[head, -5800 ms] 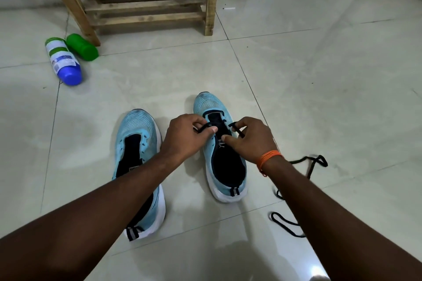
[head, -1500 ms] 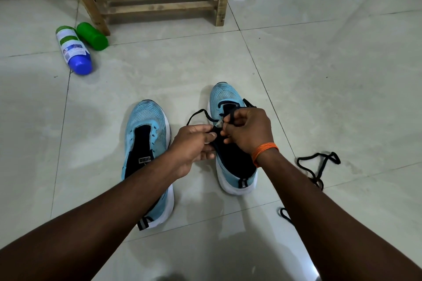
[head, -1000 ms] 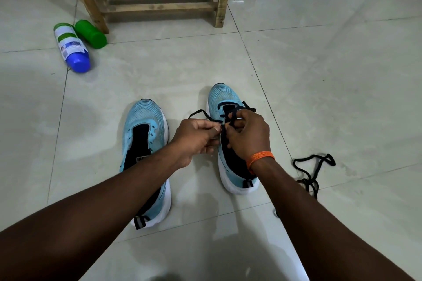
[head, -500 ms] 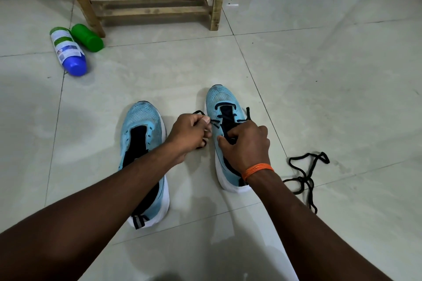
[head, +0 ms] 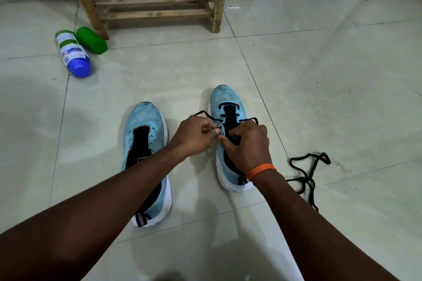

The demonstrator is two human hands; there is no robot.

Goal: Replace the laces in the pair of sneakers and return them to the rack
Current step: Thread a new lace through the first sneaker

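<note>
**Step in hand:** threading the right-side sneaker (head: 226,102), judged early. The black lace (head: 202,113) crosses only the eyelets nearest the toe; the rows toward the heel look bare.

**Left hand** (head: 196,137): grip closed, thumb and forefinger pinching one end of the lace just beside the sneaker's inner edge. A slack loop rises behind the knuckles.

**Right hand** (head: 246,146): orange wristband (head: 261,170). Grip closed, fingers curled over the tongue, apparently pinching the other strand at the eyelet row. The exact contact is hidden under the fingers.

**Left-side sneaker** (head: 146,121): on the floor (head: 319,75) beside the first, toe pointing away. No lace is visible in it.

**Spare lace** (head: 306,175): black, in a loose tangle on the floor to the right, near the right forearm.

**Rack** (head: 155,0): wooden and slatted, straight ahead against the wall, well apart from the shoes.

**Next move, judged:** feed the pinched tip through the next free eyelet, draw the slack even, then cross over. Small holes call for a fine pinch near the tip.

**Room and edges:** there is bare tile ahead and to the right. A white bottle with a blue cap (head: 73,55) and a green bottle (head: 91,40) lie by the rack's left leg, off the straight path. The spare lace could snag the right arm.
</note>
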